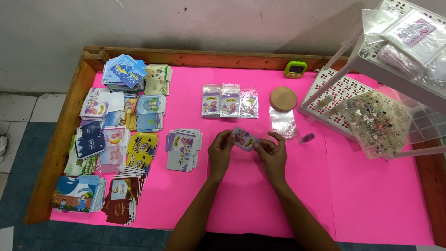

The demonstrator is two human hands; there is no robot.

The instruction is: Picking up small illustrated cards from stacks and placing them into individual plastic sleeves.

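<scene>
A small purple printed card (243,138) is held above the pink table cover (371,195) between both hands. My left hand (220,153) pinches its left edge and my right hand (272,153) grips its right end. To the left lies a pile of similar purple cards (184,148). Beyond the hands, three clear packets with cards inside (229,100) lie in a row. A loose stack of clear plastic sleeves (284,122) rests just past my right hand.
Several stacks of coloured cards (116,139) fill the table's left side. A round wooden lid (283,98), a green timer (296,69) and a small purple item (306,138) sit at the back. A white plastic rack (334,97) holding bead bags (378,122) stands right.
</scene>
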